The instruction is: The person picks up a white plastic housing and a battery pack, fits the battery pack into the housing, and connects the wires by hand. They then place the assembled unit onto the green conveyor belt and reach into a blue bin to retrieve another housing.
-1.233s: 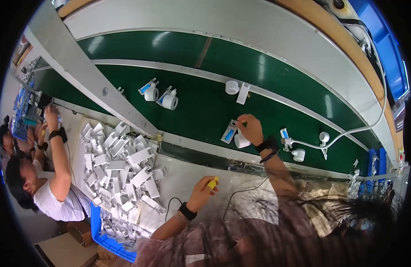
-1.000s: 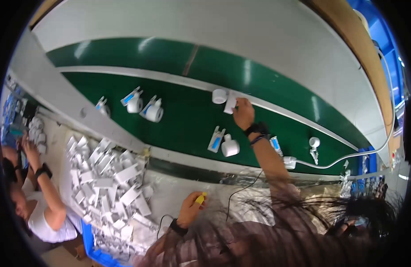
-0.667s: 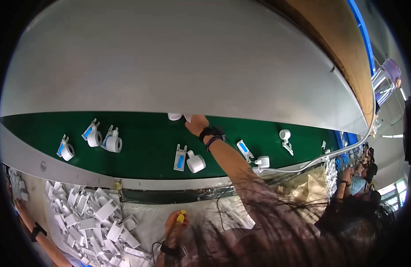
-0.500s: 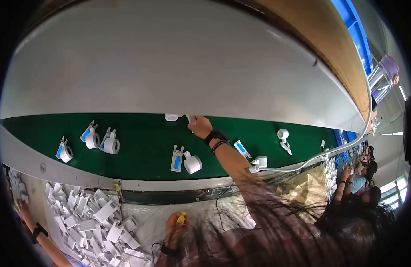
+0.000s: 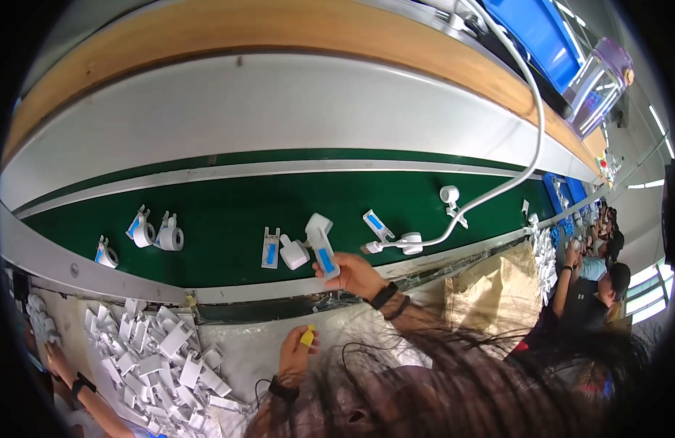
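My right hand is over the near edge of the green conveyor belt, its fingers closed on a white plastic bracket with a blue strip. The bracket stands up tilted from the fingers. Just left of it on the belt lie a round-headed white part and a flat white piece with a blue strip. Lower, in front of the belt, my left hand is closed on a small yellow piece, whose kind I cannot make out.
Several more white parts lie along the belt. A heap of white plastic brackets is at the lower left, beside another person's hand. A white cable hangs across the right side. Brown paper lies nearer; other people sit far right.
My right hand has come back from the belt's far side toward me, now bringing the white bracket into plain sight. My left hand keeps the yellow piece. The whole view has tilted up.
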Motion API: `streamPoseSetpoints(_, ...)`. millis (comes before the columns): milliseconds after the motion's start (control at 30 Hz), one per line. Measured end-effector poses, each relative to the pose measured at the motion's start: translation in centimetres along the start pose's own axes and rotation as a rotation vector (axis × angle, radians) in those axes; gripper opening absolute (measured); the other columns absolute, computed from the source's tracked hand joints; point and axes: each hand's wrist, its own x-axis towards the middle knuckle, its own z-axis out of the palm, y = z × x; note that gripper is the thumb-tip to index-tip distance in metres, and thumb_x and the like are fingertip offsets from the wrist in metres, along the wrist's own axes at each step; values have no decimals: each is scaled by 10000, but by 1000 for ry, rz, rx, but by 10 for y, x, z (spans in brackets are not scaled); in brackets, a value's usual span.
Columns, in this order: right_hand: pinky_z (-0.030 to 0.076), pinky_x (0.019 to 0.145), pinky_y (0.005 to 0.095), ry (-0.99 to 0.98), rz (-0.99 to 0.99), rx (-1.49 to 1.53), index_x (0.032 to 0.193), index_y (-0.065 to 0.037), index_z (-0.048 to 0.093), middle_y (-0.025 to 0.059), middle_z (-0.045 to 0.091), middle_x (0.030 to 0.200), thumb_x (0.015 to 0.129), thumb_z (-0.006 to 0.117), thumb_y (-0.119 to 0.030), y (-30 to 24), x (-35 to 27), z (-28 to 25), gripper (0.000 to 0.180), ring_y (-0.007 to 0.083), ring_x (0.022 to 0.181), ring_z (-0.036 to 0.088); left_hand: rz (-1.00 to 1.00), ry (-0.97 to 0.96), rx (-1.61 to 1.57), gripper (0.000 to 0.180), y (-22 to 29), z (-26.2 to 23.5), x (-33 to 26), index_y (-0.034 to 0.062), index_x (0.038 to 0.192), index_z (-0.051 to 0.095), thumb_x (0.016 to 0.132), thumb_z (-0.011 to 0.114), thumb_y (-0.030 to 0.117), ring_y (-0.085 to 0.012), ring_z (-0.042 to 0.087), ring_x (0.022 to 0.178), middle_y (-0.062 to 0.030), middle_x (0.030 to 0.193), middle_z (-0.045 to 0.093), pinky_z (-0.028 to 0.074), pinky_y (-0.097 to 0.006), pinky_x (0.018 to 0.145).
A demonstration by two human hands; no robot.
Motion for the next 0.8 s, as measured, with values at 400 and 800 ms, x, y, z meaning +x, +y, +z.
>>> streamPoseSetpoints(400,546,778,326,131,334,-314,1167,-16,559,94,641,1059,926,620,-325,110,-165,-7,397,222,922,662,-154,-166,-360,336,2,58,7,12,1277,457,977,467,161,-238,656,935,-155,1118,626,558,-350,773)
streamPoseSetpoints(800,263,1118,419,-331,-505,-1147,1370,-88,452,153,481,1359,727,667,5,57,-178,39,684,338,1293,400,-177,-527,362,298,75,71,-67,22,1249,467,964,497,102,-83,541,711,-57,974,616,466,-231,629)
